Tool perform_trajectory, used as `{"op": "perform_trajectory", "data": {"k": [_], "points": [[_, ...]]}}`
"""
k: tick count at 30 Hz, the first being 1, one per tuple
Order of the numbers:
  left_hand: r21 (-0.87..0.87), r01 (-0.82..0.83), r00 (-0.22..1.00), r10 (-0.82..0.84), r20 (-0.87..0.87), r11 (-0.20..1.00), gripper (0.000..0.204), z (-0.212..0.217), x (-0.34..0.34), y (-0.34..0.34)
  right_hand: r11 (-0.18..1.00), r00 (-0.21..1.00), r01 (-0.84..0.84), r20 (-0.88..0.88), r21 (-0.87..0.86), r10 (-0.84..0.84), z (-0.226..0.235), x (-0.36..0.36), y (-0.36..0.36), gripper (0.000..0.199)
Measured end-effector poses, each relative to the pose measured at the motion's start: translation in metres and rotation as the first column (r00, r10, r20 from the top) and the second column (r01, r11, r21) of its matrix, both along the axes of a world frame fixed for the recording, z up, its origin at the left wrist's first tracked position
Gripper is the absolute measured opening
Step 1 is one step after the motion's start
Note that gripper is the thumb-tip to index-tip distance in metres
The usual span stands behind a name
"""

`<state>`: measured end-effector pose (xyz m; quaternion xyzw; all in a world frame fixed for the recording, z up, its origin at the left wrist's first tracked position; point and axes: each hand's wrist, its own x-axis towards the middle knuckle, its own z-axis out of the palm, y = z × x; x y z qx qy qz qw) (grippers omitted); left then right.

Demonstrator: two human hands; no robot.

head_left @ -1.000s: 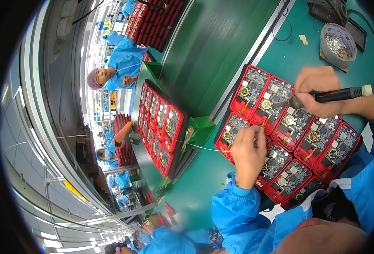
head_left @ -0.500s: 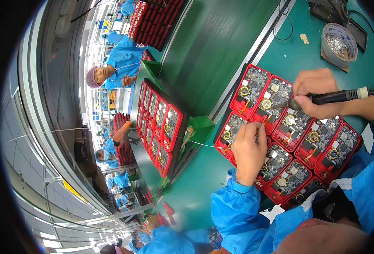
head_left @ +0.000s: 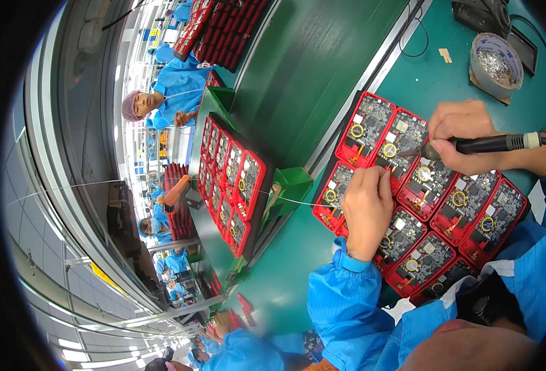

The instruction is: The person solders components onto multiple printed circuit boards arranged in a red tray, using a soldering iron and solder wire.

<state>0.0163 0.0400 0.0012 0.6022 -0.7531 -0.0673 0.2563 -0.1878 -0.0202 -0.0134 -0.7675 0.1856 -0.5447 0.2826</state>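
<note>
My right hand (head_left: 464, 133) is wrapped round a black-handled soldering iron (head_left: 480, 144), its metal tip over a circuit board in the top row of a tray. Just to the left and nearer, my left hand (head_left: 367, 207) pinches a thin solder wire (head_left: 291, 200), which trails far off to the left. The pinching fingertips are a short way below the iron's tip and hide the wire's end. Beneath both hands lie several red cases (head_left: 422, 196) in a dark tray, each with a circuit board (head_left: 457, 201) and a round yellow-ringed part.
A tub of metallic scraps (head_left: 495, 62) stands at the far right beside a dark stand (head_left: 523, 49). A green conveyor belt (head_left: 322, 55) runs behind, and a second tray of red cases (head_left: 248, 179) rests on green supports to the left. A co-worker in blue (head_left: 177, 86) is across the belt.
My left hand has risen slightly, bringing its fingertips and the solder wire nearer the iron's tip. My right hand and the soldering iron have hardly moved.
</note>
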Motion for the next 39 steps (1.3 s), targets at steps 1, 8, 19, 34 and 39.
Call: {"op": "perform_trajectory", "data": {"k": [1, 8, 19, 34, 39], "points": [[-0.019, 0.012, 1.000, -0.011, 0.013, 1.000, 0.008, 0.000, 0.000, -0.001, 1.000, 1.000, -0.009, 0.003, 0.007, 0.009, 0.000, 0.000, 0.000, 0.012], [0.093, 0.008, 0.993, 0.003, -0.116, 0.996, 0.005, -0.002, 0.001, -0.006, 1.000, 1.000, 0.009, -0.005, -0.017, -0.009, 0.000, 0.001, 0.002, 0.012], [0.068, -0.075, 0.995, 0.079, -0.060, 0.995, 0.008, 0.026, 0.025, 0.024, 0.999, 0.999, -0.042, 0.032, 0.005, 0.041, 0.008, -0.001, 0.001, 0.011], [0.008, 0.122, 0.982, -0.120, -0.144, 0.992, 0.012, 0.006, -0.028, 0.058, 0.987, 0.991, 0.110, 0.056, 0.121, -0.118, -0.002, -0.048, 0.047, 0.007], [0.003, 0.104, 0.990, -0.103, -0.096, 0.995, 0.011, 0.004, -0.028, 0.055, 0.985, 0.993, 0.082, 0.067, 0.149, -0.093, -0.004, -0.047, 0.046, 0.009]]}}
